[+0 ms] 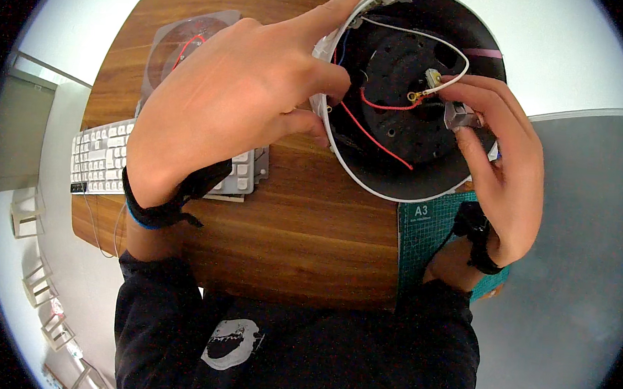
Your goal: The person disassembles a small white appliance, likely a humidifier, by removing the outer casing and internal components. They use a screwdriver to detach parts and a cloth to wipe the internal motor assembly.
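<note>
A round housing [492, 45], black inside with a pale rim, is tipped toward me at the far right of the table. My left hand [246, 91] grips its left rim, with fingers curled over the edge. Inside are a white wire [455, 46] with a gold ring terminal [413, 97], and red wires [379, 143]. Reaching in over the right side, my right hand [507, 149] pinches a small greyish, shiny block-shaped part [460, 116] between thumb and fingers. Its index fingertip lies by a small pale connector piece [433, 78]; I cannot tell if they touch.
A white keyboard [103, 155] lies on the wooden table [287, 243] at left. Behind my left hand is a translucent panel [166, 34] with a red wire. A green cutting mat [416, 236] lies under the right forearm. Several chairs [42, 285] stand far left.
</note>
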`<state>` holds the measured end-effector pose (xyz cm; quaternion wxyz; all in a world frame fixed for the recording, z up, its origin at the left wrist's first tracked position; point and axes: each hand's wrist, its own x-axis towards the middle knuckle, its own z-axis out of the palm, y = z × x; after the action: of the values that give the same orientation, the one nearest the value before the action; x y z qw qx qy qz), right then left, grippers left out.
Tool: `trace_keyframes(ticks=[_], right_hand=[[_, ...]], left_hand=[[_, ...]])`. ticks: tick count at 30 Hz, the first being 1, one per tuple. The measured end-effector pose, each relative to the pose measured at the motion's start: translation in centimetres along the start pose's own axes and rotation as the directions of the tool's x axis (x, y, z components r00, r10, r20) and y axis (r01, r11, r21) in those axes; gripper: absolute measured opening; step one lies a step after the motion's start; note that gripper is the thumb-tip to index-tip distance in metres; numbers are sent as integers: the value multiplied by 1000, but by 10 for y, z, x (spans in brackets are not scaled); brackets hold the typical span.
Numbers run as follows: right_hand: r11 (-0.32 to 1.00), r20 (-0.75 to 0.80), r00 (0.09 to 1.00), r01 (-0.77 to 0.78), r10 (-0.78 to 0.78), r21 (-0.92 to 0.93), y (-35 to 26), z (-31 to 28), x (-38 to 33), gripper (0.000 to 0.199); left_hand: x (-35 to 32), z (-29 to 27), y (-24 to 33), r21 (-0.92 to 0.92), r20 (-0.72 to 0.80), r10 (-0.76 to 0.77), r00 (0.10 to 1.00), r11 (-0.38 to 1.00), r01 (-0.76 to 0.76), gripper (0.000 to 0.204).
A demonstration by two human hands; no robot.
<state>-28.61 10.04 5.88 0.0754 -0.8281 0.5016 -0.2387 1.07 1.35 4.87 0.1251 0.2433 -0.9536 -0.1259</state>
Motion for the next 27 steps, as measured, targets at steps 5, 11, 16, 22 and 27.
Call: trace_keyframes(ticks=[5,11,16,22,27], right_hand=[[1000,-38,999,4,-4,4,2,2,-3,36],[997,-51,999,-2,-2,-77,5,10,1,31],[981,-84,994,58,-74,-186,8,14,3,29],[985,-51,999,-19,10,-171,-1,13,0,29],[989,-94,995,22,-36,-146,9,15,5,26]], left_hand=[[0,2,3,62,-10,-4,1000,998,4,26],[-3,3,3,88,5,-33,999,996,32,27],[0,1,4,67,52,-60,997,996,57,25],[-2,4,4,119,21,-33,999,992,31,23],[-3,5,5,143,20,-25,999,989,22,24]])
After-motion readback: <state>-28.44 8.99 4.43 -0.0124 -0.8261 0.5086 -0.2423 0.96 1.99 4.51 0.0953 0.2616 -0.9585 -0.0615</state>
